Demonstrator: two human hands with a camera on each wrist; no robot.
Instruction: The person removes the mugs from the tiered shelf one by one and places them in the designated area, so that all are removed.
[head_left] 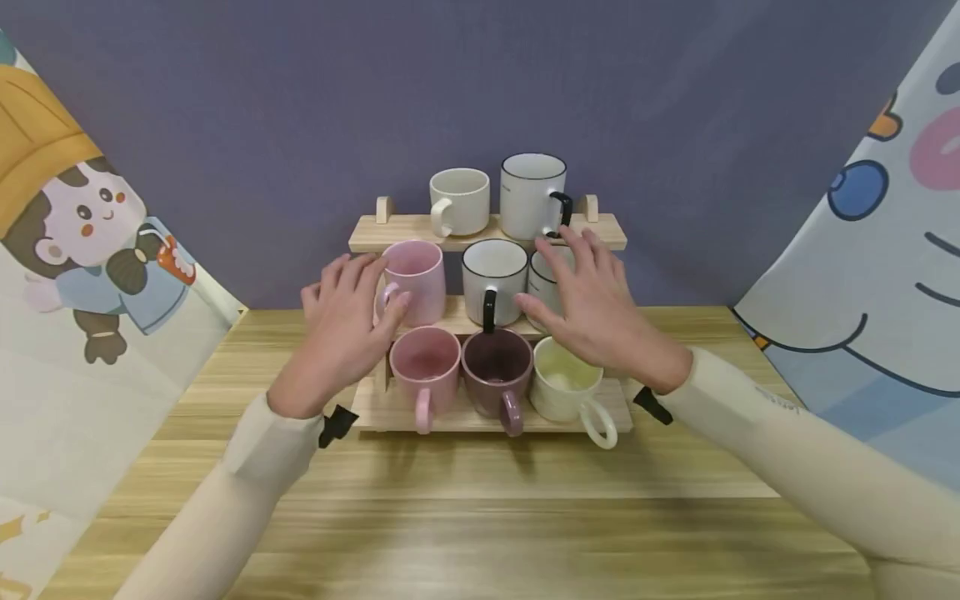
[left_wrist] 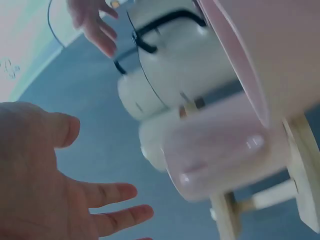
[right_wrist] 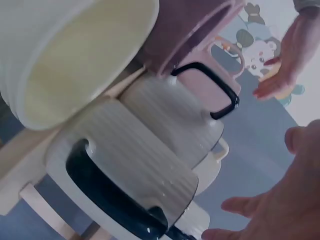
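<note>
In the head view my left hand (head_left: 341, 321) hovers at the left side of a light pink mug (head_left: 420, 287) on the middle shelf, fingers spread. My right hand (head_left: 592, 304) reaches over a white mug with a black rim (head_left: 542, 283) at that shelf's right end, partly hiding it. Between them stands another black-rimmed white mug (head_left: 491, 275), its black handle facing me. Both wrist views show a gap between the fingers and the mugs: the left hand (left_wrist: 45, 175) lies apart from the pink mug (left_wrist: 215, 145), the right hand (right_wrist: 280, 200) from the ribbed white mug (right_wrist: 125, 160).
A three-tier wooden rack (head_left: 367, 417) stands on the wooden table (head_left: 480, 533). Its bottom tier bears a pink mug (head_left: 444, 392), a purple mug (head_left: 482, 396) and a pale yellow mug (head_left: 551, 400). On top are a cream mug (head_left: 471, 208) and a tall white mug (head_left: 525, 204).
</note>
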